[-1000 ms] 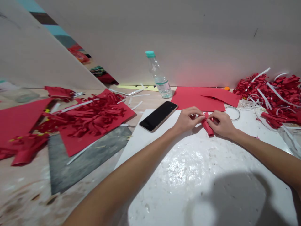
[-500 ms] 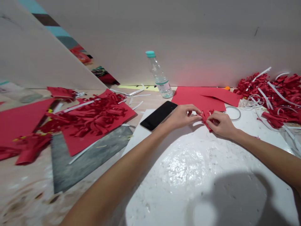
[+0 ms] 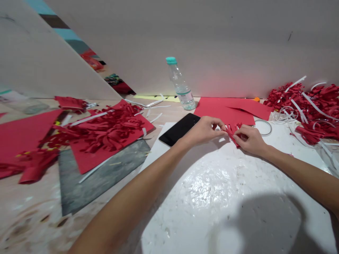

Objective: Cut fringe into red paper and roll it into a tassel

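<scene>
A small piece of red fringed paper, cut into narrow strips, is held between my two hands above the white board. My left hand pinches its left side between thumb and fingertips. On the other side, my right hand grips the same paper with bent fingers, which hide part of it. Beside my left wrist lies a black phone. Behind the hands is a flat red sheet, and a thin ring rests just beyond my right hand.
A clear bottle with a teal cap stands tilted-looking by the wall. On the left, red fringed pieces are heaped on red paper over a grey sheet. More red fringe with white strips is piled at the right.
Both hands stay at nearly the same spot, still on the fringed paper. The fingers shift slightly and more of the paper's strips show between them. The view has moved a little.
</scene>
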### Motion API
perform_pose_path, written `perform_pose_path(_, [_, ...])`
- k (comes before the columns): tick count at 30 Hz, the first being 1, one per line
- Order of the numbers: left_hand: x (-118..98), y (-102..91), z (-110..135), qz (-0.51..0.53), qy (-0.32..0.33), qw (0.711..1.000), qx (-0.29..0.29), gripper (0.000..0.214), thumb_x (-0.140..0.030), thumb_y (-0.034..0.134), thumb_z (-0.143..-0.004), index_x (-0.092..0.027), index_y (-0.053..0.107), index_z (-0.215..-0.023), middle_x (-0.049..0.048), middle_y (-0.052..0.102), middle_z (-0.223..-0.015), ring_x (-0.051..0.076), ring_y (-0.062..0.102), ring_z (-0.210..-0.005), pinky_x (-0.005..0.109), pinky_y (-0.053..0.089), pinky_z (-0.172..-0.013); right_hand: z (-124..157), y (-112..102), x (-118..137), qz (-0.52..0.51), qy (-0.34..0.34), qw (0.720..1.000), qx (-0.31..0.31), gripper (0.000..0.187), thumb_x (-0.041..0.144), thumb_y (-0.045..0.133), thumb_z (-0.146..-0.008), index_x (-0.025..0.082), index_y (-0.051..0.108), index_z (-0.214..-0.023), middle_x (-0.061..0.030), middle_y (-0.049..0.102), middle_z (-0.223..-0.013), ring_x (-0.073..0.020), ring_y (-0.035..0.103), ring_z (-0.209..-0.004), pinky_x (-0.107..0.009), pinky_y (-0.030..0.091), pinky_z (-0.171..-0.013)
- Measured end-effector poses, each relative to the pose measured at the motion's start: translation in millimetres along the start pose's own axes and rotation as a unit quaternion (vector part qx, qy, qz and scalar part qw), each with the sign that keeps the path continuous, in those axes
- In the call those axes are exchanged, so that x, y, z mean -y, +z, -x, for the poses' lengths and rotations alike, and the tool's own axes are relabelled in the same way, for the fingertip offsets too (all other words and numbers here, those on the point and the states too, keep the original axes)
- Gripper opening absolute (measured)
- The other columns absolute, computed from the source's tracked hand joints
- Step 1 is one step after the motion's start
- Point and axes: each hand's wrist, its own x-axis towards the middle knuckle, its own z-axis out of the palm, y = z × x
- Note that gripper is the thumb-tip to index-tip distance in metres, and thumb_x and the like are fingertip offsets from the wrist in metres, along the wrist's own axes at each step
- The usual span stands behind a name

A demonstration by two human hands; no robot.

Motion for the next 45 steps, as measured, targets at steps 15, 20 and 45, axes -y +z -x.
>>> perform_pose_path(15, [-7.4, -4.5, 3.8, -0.087, 0.089, 0.991, 0.043, 0.021, -0.028, 0.065, -0.084, -0.028, 0.077, -0.101, 0.0009, 0.077, -0.088, 0.013, 0.061, -0.069, 0.024, 0.042, -0.066, 0.5, 0.8, -0.2, 0.002, -0.006, 1.0, -0.001, 0.012, 0.023, 0.061, -0.085, 0.018, 0.068, -0.076, -0.0008, 0.057, -0.066, -0.0125, 0.051, -0.059, -0.027, 0.038, -0.059])
perform_pose_path(20, [-15.4, -2.4, 7.6, -0.201, 0.114, 0.972, 0.053, 0.036, -0.023, 0.059, -0.086, -0.032, 0.068, -0.12, 0.0003, 0.075, -0.084, 0.015, 0.062, -0.069, 0.025, 0.04, -0.065, 0.3, 0.5, 1.0, -0.004, -0.009, 1.0, 0.001, 0.012, 0.02, 0.059, -0.085, 0.018, 0.068, -0.077, -0.001, 0.057, -0.066, -0.0128, 0.051, -0.06, -0.026, 0.038, -0.058])
perform_pose_path(45, [0.6, 3.7, 1.3, -0.124, 0.07, 0.99, 0.024, 0.038, -0.016, 0.055, -0.086, -0.024, 0.065, -0.122, 0.0058, 0.07, -0.118, 0.017, 0.065, -0.091, 0.029, 0.047, -0.082, 0.8, 0.3, 0.0, -0.007, -0.006, 1.0, 0.006, 0.012, 0.023, 0.06, -0.085, 0.019, 0.067, -0.077, -0.0009, 0.056, -0.067, -0.013, 0.05, -0.06, -0.027, 0.038, -0.059])
